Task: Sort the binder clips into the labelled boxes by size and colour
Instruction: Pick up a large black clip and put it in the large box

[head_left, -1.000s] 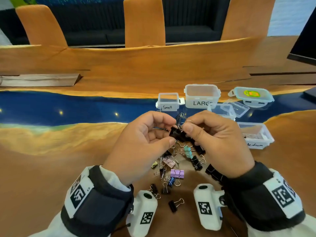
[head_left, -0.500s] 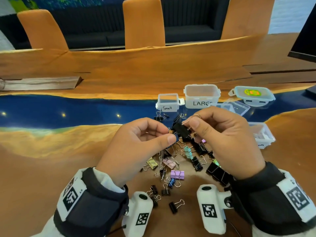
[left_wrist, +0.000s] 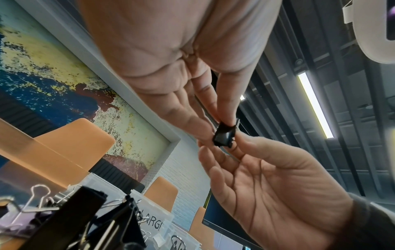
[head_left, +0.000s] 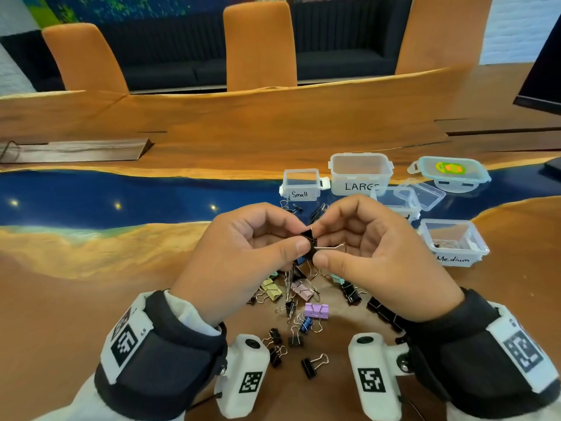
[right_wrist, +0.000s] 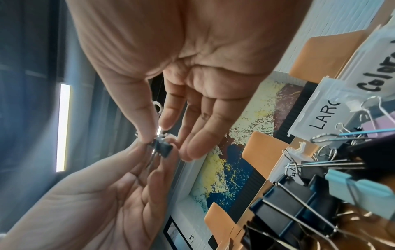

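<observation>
Both hands are raised above the pile and pinch one small black binder clip [head_left: 309, 238] [left_wrist: 224, 136] [right_wrist: 162, 147] between them. My left hand [head_left: 239, 253] holds it with thumb and forefinger from the left. My right hand [head_left: 373, 247] pinches it from the right, its silver wire handle lying toward the right palm. Below lies the pile of binder clips [head_left: 303, 302], black, yellow, pink, purple, blue and teal. Clear boxes stand beyond: Small [head_left: 300, 194], Large [head_left: 359, 185], Medium [head_left: 455, 258] with clips inside, and one partly hidden box [head_left: 397, 202], labelled Colour in the right wrist view.
A lidded tub with a teal rim [head_left: 449, 174] and a loose clear lid [head_left: 428, 194] sit at the back right. The wooden table has a blue resin strip [head_left: 121, 196]. Orange chairs [head_left: 259, 44] stand behind. A dark monitor [head_left: 543, 71] is at the right edge.
Both hands have risen slightly with the black clip and drawn closer together. The clip has been turned, and its wire handle now lies toward my right palm.
</observation>
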Action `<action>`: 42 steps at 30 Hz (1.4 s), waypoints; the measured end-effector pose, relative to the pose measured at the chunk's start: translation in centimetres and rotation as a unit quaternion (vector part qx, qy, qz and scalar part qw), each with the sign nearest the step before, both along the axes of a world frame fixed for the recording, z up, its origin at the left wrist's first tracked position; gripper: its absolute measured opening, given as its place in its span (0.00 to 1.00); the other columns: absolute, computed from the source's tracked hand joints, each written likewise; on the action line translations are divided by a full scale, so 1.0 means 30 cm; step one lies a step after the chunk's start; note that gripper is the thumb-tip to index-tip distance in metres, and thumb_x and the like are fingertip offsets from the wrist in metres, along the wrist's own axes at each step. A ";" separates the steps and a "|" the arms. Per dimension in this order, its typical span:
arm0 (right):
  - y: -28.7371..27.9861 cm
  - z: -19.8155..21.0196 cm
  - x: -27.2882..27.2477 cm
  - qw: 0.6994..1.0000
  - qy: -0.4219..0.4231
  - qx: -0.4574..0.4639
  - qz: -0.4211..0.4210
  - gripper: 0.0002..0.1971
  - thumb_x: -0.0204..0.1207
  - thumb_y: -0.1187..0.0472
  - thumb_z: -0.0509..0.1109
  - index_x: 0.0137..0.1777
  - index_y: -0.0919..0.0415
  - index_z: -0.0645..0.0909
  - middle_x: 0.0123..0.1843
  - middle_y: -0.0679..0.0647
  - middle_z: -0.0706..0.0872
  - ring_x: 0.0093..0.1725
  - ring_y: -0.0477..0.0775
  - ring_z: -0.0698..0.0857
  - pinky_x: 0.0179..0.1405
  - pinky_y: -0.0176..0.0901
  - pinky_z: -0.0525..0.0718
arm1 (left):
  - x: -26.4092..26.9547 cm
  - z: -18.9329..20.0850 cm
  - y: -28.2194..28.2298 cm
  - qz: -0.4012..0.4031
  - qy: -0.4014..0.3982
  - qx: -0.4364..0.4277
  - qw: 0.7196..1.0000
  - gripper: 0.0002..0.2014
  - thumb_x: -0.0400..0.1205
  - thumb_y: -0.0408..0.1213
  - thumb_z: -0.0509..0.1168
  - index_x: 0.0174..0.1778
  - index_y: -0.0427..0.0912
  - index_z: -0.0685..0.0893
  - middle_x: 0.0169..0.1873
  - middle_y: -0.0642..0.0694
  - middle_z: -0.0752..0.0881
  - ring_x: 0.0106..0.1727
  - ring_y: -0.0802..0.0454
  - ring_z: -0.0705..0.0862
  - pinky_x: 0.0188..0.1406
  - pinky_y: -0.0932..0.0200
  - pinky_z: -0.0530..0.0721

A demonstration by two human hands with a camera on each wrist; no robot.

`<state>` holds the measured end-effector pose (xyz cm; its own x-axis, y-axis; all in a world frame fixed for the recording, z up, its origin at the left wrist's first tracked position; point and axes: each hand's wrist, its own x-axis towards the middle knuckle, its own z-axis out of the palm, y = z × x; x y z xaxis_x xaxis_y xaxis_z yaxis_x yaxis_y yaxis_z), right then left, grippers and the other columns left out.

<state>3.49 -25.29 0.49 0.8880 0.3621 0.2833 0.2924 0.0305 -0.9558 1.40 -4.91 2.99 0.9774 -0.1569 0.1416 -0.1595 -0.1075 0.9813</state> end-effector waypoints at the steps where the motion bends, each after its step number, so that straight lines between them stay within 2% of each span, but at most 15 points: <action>1: 0.000 0.000 0.001 1.000 0.005 -0.002 0.003 0.23 0.65 0.68 0.82 0.60 0.58 0.81 0.52 0.56 0.90 0.52 0.55 0.90 0.55 0.53 0.90 | -0.002 0.000 0.000 -0.005 0.003 0.001 1.000 0.08 0.70 0.36 0.77 0.44 0.49 0.92 0.39 0.47 0.92 0.39 0.56 0.89 0.38 0.63 0.87; 4: 0.003 0.003 -0.005 1.000 0.009 -0.020 0.014 0.30 0.64 0.67 0.84 0.67 0.55 0.81 0.51 0.58 0.88 0.51 0.59 0.89 0.54 0.60 0.90 | -0.010 0.004 0.005 -0.045 0.001 0.027 0.999 0.14 0.76 0.31 0.75 0.53 0.53 0.93 0.46 0.49 0.93 0.45 0.55 0.90 0.40 0.62 0.87; 7: 0.002 0.015 -0.013 0.999 0.013 -0.036 -0.009 0.28 0.61 0.63 0.87 0.62 0.56 0.83 0.47 0.60 0.89 0.47 0.62 0.89 0.52 0.58 0.90 | -0.017 0.012 0.016 -0.082 -0.022 0.081 0.993 0.14 0.82 0.31 0.73 0.53 0.57 0.93 0.49 0.53 0.93 0.46 0.57 0.89 0.40 0.61 0.86; 12: 0.009 0.024 0.000 0.993 0.001 -0.096 -0.071 0.19 0.63 0.61 0.86 0.52 0.54 0.85 0.36 0.52 0.87 0.36 0.52 0.86 0.44 0.53 0.90 | -0.002 -0.015 0.022 -0.017 -0.020 0.104 0.994 0.11 0.78 0.33 0.76 0.48 0.57 0.91 0.42 0.50 0.90 0.43 0.56 0.86 0.42 0.61 0.85; 16: -0.056 0.091 0.005 0.978 -0.023 -0.177 -0.107 0.17 0.64 0.57 0.85 0.52 0.47 0.86 0.44 0.47 0.89 0.45 0.43 0.89 0.49 0.42 0.89 | 0.003 -0.023 0.030 0.017 0.004 0.062 0.998 0.11 0.77 0.31 0.76 0.48 0.53 0.92 0.42 0.48 0.91 0.41 0.55 0.88 0.38 0.60 0.88; 18: -0.145 0.145 0.037 0.946 -0.033 -0.288 -0.147 0.19 0.63 0.50 0.84 0.53 0.42 0.85 0.48 0.41 0.89 0.50 0.38 0.87 0.51 0.34 0.85 | 0.009 -0.026 0.051 0.029 0.014 0.036 0.999 0.13 0.77 0.29 0.76 0.47 0.54 0.93 0.42 0.46 0.90 0.43 0.53 0.88 0.37 0.59 0.89; 20: -0.250 0.181 0.093 0.896 -0.024 -0.406 -0.176 0.21 0.63 0.49 0.84 0.56 0.40 0.83 0.52 0.38 0.87 0.54 0.38 0.85 0.50 0.34 0.81 | 0.012 -0.028 0.070 0.036 0.029 0.014 0.999 0.13 0.77 0.28 0.75 0.48 0.53 0.92 0.44 0.39 0.89 0.44 0.51 0.88 0.38 0.58 0.90; 22: -0.349 0.177 0.160 0.849 0.012 -0.499 -0.173 0.26 0.63 0.50 0.86 0.60 0.40 0.80 0.59 0.39 0.85 0.58 0.42 0.83 0.52 0.38 0.77 | 0.011 -0.032 0.080 0.041 0.043 -0.002 0.998 0.11 0.77 0.28 0.75 0.48 0.50 0.92 0.45 0.37 0.90 0.44 0.50 0.89 0.38 0.57 0.91; 26: -0.493 0.093 0.255 0.748 0.096 -0.644 -0.130 0.45 0.57 0.50 0.89 0.75 0.38 0.72 0.75 0.43 0.77 0.71 0.50 0.77 0.68 0.47 0.75 | 0.011 -0.051 0.086 0.047 0.069 -0.024 0.996 0.10 0.77 0.27 0.74 0.47 0.46 0.92 0.43 0.39 0.90 0.41 0.52 0.88 0.38 0.58 0.91; 29: -0.540 0.035 0.277 0.707 0.117 -0.688 -0.111 0.52 0.54 0.49 0.89 0.78 0.35 0.67 0.78 0.44 0.75 0.73 0.54 0.76 0.73 0.52 0.75 | 0.010 -0.056 0.083 0.047 0.078 -0.038 0.995 0.08 0.73 0.31 0.76 0.45 0.46 0.92 0.42 0.40 0.90 0.40 0.53 0.87 0.36 0.60 0.90; 32: -0.547 0.019 0.275 0.715 0.097 -0.684 -0.112 0.46 0.58 0.51 0.88 0.76 0.38 0.70 0.72 0.43 0.80 0.65 0.49 0.79 0.66 0.48 0.79 | 0.009 -0.053 0.085 0.051 0.075 -0.044 0.995 0.11 0.68 0.35 0.76 0.46 0.45 0.92 0.42 0.40 0.91 0.41 0.52 0.87 0.37 0.59 0.91; 35: -0.539 0.064 0.240 0.730 0.045 -0.669 -0.133 0.41 0.59 0.49 0.88 0.73 0.39 0.74 0.67 0.41 0.81 0.61 0.46 0.80 0.62 0.45 0.80 | 0.009 -0.044 0.095 0.047 0.067 -0.024 0.996 0.10 0.71 0.31 0.76 0.46 0.46 0.92 0.44 0.38 0.91 0.42 0.50 0.88 0.38 0.59 0.90; 38: -0.498 0.133 0.164 0.784 -0.008 -0.599 -0.163 0.42 0.56 0.47 0.89 0.71 0.33 0.74 0.65 0.37 0.80 0.59 0.42 0.81 0.62 0.44 0.83 | 0.008 -0.028 0.093 0.038 0.054 0.014 0.998 0.14 0.76 0.22 0.74 0.47 0.46 0.93 0.46 0.38 0.91 0.44 0.50 0.88 0.36 0.62 0.88; 41: -0.400 0.173 0.072 0.840 -0.026 -0.530 -0.112 0.42 0.55 0.49 0.89 0.68 0.30 0.73 0.61 0.28 0.78 0.57 0.29 0.80 0.52 0.21 0.77 | 0.007 0.018 0.061 0.018 0.053 0.015 0.998 0.16 0.75 0.23 0.74 0.53 0.47 0.90 0.43 0.44 0.92 0.43 0.51 0.89 0.37 0.62 0.88; 42: -0.362 0.177 0.048 0.854 -0.030 -0.511 -0.088 0.42 0.54 0.48 0.89 0.68 0.29 0.74 0.61 0.27 0.79 0.58 0.25 0.79 0.51 0.18 0.77 | 0.008 0.040 0.047 0.009 0.049 0.011 0.999 0.15 0.74 0.26 0.76 0.53 0.47 0.90 0.42 0.45 0.92 0.42 0.52 0.89 0.37 0.62 0.88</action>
